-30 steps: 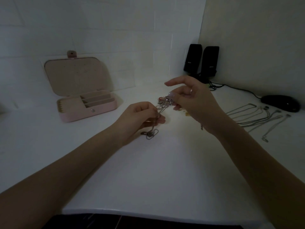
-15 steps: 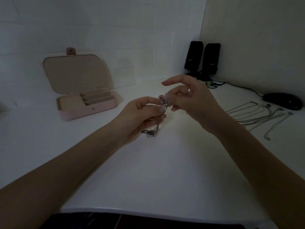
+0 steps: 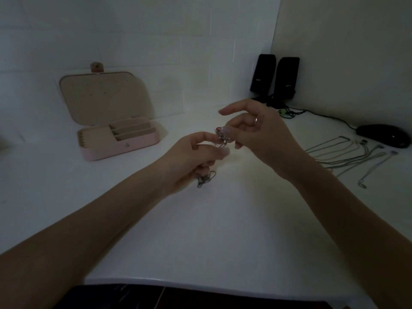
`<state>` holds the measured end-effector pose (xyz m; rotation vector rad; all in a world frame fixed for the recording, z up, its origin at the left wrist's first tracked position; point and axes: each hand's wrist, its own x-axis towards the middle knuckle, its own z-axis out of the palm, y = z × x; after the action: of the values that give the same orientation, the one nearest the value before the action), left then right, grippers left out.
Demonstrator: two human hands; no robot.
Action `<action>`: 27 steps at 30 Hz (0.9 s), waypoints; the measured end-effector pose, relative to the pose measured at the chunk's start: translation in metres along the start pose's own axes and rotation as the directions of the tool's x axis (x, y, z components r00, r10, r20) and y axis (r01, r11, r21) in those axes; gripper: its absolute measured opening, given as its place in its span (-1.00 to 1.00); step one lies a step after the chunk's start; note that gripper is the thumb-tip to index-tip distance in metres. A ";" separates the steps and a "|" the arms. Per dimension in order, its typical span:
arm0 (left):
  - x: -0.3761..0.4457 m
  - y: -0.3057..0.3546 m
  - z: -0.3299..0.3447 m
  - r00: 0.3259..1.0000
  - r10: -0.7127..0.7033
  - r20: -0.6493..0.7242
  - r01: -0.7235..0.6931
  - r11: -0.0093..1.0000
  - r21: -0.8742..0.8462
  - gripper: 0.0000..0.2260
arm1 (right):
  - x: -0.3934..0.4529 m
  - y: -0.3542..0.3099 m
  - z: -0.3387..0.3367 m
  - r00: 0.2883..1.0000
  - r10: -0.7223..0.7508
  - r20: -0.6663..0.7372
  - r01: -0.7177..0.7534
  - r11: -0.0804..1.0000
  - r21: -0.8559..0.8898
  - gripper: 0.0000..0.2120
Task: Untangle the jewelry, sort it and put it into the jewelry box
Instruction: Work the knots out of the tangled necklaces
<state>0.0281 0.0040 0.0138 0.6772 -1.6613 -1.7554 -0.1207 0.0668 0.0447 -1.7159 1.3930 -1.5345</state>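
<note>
Holding a small tangled cluster of silver jewelry (image 3: 221,137) above the middle of the white table (image 3: 200,230), both hands meet at it. The left hand (image 3: 196,157) pinches the cluster from below with curled fingers, and a thin dark chain loop (image 3: 206,179) hangs under this hand, close to the table surface. The right hand (image 3: 260,132) pinches the top of the cluster with thumb and middle fingers, while its index finger is stretched out. An open pink jewelry box with beige compartments (image 3: 116,139) stands near the far left edge. Several straightened silver chains (image 3: 347,157) lie near the right edge, beside a black computer mouse (image 3: 383,136). Two black speakers (image 3: 274,76) stand in the far corner
</note>
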 end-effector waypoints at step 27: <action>-0.003 -0.003 0.011 0.958 0.229 -0.171 -0.205 0.967 0.148 -0.77 | 0.000 0.006 0.001 0.989 0.146 -0.008 -0.144 0.984 0.101 -0.81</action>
<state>0.0217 0.0136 0.0114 0.6674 -1.6607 -1.3959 -0.1221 0.0644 0.0391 -1.5121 1.3914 -1.5138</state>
